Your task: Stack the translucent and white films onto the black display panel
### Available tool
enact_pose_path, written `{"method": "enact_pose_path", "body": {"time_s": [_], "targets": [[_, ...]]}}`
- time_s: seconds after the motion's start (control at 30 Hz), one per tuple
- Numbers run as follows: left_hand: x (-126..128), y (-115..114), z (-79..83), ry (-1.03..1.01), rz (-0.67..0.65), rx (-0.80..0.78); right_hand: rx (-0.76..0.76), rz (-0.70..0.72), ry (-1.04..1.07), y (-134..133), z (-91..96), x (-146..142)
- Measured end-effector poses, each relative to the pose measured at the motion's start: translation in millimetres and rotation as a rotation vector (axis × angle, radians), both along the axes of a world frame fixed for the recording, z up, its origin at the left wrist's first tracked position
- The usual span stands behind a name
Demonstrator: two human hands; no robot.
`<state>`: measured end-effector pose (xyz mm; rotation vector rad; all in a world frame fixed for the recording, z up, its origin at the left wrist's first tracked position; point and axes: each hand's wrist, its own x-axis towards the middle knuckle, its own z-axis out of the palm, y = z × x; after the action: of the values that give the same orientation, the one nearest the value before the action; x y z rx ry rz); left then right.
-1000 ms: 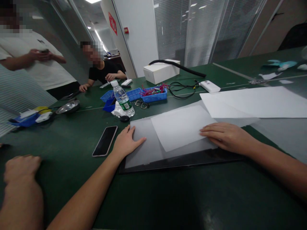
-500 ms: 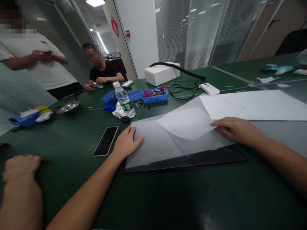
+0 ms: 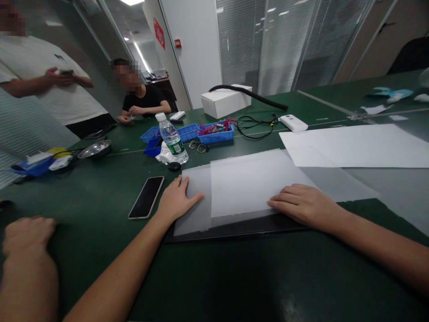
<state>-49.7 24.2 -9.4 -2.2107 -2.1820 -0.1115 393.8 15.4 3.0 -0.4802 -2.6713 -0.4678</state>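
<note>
White sheet (image 3: 248,183) is found between the hands, over translucent film (image 3: 194,212) and black panel (image 3: 254,226). Its near side, curled half a second earlier, is now lowered; a flatter lay is judged gained. The left hand (image 3: 176,199) is spread wide at the film's 9 o'clock edge. The right hand (image 3: 301,203) is placed at the sheet's 4 o'clock; any pinch cannot be told.

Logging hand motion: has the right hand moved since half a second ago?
Yes: the right hand has shifted left and nearer, judged against the phone.
</note>
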Motion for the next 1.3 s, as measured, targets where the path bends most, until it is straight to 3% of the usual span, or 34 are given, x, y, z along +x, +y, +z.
{"method": "enact_pose_path", "body": {"time_s": [0.17, 0.63, 1.0, 1.3], "targets": [[1.6, -1.9, 2.2, -0.008, 0.017, -0.005, -0.008, -0.005, 0.019, 3.0, -0.7, 2.2], [2.3, -2.8, 6.0, -0.024, 0.027, -0.017, -0.019, -0.219, 0.118, 38.4, -3.0, 59.7], [4.6, -1.4, 4.2, -0.018, 0.027, -0.002, -0.005, -0.027, 0.007, 1.3, 2.2, -2.2], [13.3, -2.6, -3.8, 0.061, 0.020, -0.027, -0.020, -0.053, 0.042, -9.7, -0.5, -17.0]]}}
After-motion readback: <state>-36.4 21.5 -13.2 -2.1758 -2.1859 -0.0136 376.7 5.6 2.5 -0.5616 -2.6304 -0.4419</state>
